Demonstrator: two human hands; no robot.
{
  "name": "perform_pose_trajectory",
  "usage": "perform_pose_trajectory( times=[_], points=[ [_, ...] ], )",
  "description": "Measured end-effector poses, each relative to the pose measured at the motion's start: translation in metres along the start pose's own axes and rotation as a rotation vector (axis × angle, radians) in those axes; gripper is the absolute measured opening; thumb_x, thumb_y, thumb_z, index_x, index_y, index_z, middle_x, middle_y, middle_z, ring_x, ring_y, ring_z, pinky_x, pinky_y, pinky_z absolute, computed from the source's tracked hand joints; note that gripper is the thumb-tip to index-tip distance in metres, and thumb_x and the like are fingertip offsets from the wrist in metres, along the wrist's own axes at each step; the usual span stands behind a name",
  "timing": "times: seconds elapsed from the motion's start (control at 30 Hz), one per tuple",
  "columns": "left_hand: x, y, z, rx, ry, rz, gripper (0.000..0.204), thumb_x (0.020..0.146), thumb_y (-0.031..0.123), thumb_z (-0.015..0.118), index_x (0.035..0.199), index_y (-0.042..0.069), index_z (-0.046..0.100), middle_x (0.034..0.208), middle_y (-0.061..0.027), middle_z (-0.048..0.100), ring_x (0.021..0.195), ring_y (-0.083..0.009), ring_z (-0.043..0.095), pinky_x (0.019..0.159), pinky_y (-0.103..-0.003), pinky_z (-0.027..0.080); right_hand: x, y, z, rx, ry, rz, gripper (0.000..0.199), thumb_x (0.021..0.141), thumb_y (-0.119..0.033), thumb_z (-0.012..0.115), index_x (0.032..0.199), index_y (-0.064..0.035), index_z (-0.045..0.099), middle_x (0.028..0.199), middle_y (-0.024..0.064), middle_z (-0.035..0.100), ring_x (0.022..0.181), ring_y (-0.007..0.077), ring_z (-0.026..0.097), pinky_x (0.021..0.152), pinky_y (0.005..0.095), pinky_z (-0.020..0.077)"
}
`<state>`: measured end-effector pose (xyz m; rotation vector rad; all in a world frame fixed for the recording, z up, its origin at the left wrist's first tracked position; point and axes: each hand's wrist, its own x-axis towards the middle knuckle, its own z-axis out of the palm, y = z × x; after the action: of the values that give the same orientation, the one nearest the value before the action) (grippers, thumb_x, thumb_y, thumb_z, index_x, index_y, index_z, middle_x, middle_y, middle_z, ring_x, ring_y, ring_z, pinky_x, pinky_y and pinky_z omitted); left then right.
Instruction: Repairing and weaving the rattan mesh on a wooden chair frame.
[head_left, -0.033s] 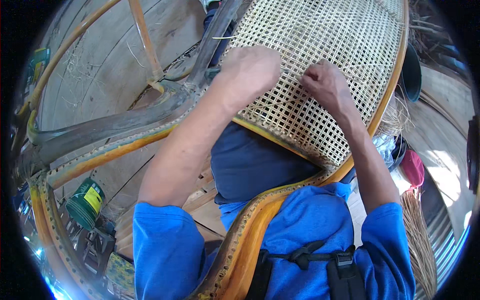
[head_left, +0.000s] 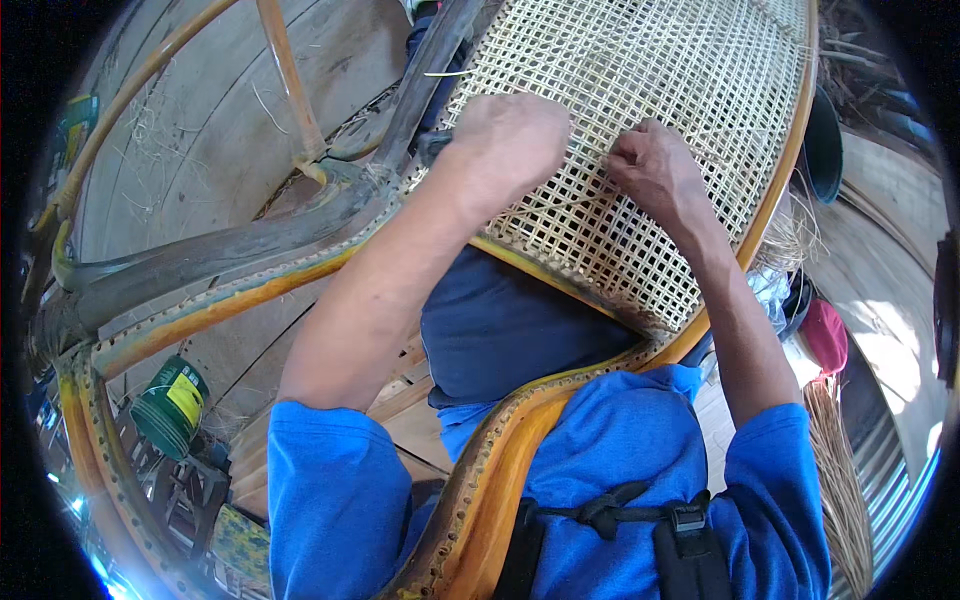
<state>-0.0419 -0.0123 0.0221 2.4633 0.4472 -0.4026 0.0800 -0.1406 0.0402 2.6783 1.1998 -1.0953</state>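
A woven cane panel [head_left: 640,75] with an open lattice fills a curved wooden frame [head_left: 785,200] in front of me. Over the left part of the weave, my left hand [head_left: 512,140] is closed, with its fingers turned away, so whatever it grips is hidden. My right hand [head_left: 652,165] is closed just above the middle of the weave, fingers curled together in a pinch. No strand can be made out between its fingertips. A loose cane end [head_left: 447,74] sticks out past the panel's left edge.
A drilled wooden rail [head_left: 220,285] runs to the left, and a curved drilled arm [head_left: 500,470] crosses my lap. On the left stands a green bucket [head_left: 170,408]. A bundle of cane strands [head_left: 838,480] and a pink-red item [head_left: 825,337] lie at the right.
Both hands have shifted slightly to the right over the weave. They remain closed, and the panel and frame have not moved.
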Motion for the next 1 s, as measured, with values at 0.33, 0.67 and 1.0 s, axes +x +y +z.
perform_pose_trajectory(
  times=[0.33,0.67,1.0],
  points=[
    [0.025,0.024,-0.006,0.073,-0.148,0.109,0.020,0.077,0.006,0.059,0.090,0.005,0.073,0.093,-0.0155,0.071,0.089,-0.0297,0.069,0.077,-0.040,0.054,0.010,0.010,0.013,-0.126,0.078,-0.120,0.019,0.076,-0.016,0.061,0.079,0.0021,0.067,0.093,0.0241,0.061,0.094,0.0372,0.057,0.093,0.0447,0.0435],
    [0.015,0.011,0.021,0.018,-0.039,0.134,0.021,0.079,0.006,0.054,0.089,0.002,0.071,0.089,-0.0166,0.070,0.083,-0.0284,0.069,0.075,-0.037,0.053,0.011,0.019,0.026,-0.077,0.149,-0.154,0.019,0.079,-0.014,0.059,0.076,0.0026,0.067,0.085,0.0220,0.061,0.092,0.0352,0.057,0.095,0.0454,0.0413],
    [0.019,0.016,0.014,0.072,-0.001,0.189,0.019,0.082,0.015,0.060,0.092,0.008,0.074,0.092,-0.0109,0.072,0.091,-0.0244,0.069,0.077,-0.036,0.054,0.011,0.021,0.034,-0.172,0.206,-0.190,0.015,0.081,-0.015,0.061,0.079,-0.0030,0.070,0.086,0.0180,0.063,0.089,0.0345,0.055,0.086,0.0441,0.0443]
  ],
)
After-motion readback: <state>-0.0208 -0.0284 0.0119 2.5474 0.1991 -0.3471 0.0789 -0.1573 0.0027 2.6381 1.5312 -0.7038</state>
